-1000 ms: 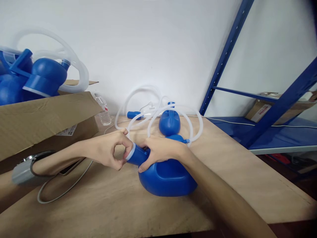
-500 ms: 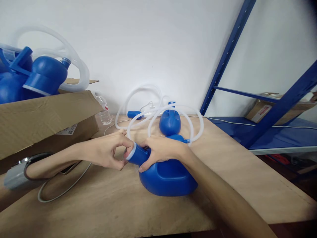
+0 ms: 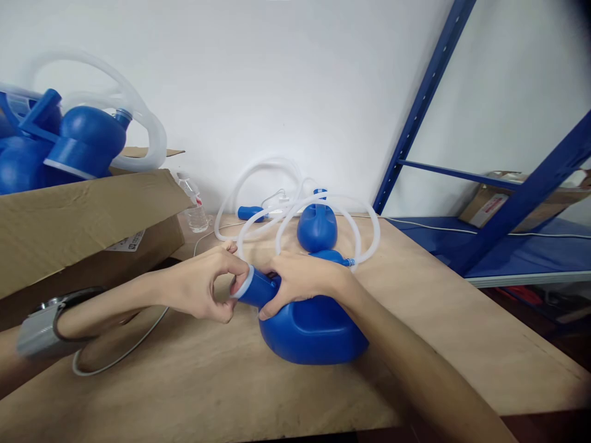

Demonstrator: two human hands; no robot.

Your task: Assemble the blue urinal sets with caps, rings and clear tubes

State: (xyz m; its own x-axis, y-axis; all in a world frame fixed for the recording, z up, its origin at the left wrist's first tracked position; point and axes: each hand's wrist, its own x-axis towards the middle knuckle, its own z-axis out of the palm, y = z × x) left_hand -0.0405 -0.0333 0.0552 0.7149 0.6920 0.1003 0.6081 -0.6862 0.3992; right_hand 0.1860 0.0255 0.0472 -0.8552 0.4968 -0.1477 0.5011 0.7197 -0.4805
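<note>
A blue plastic bottle (image 3: 314, 335) lies on its side on the wooden table, its mouth facing left. My right hand (image 3: 300, 280) is closed round the bottle near its neck, the thumb reaching down in front. At the mouth, the white rim (image 3: 250, 283) is pinched by my left hand (image 3: 203, 286); some of its fingers reach into the opening and hide part of it. Just behind lies another blue part (image 3: 330, 256) with a clear hose (image 3: 357, 243) joined to it. A second blue bottle (image 3: 317, 227) stands farther back.
On the left, a cardboard box (image 3: 92, 215) holds several blue bottles (image 3: 92, 138) with hoses. Behind it stands a clear water bottle (image 3: 196, 206). A blue tube-shaped piece (image 3: 250, 213) lies by the wall. To the right is a blue metal rack (image 3: 420, 104).
My left wrist and forearm have shifted a little to the right, with the fingers still at the rim. My right hand and the bottle have hardly moved.
</note>
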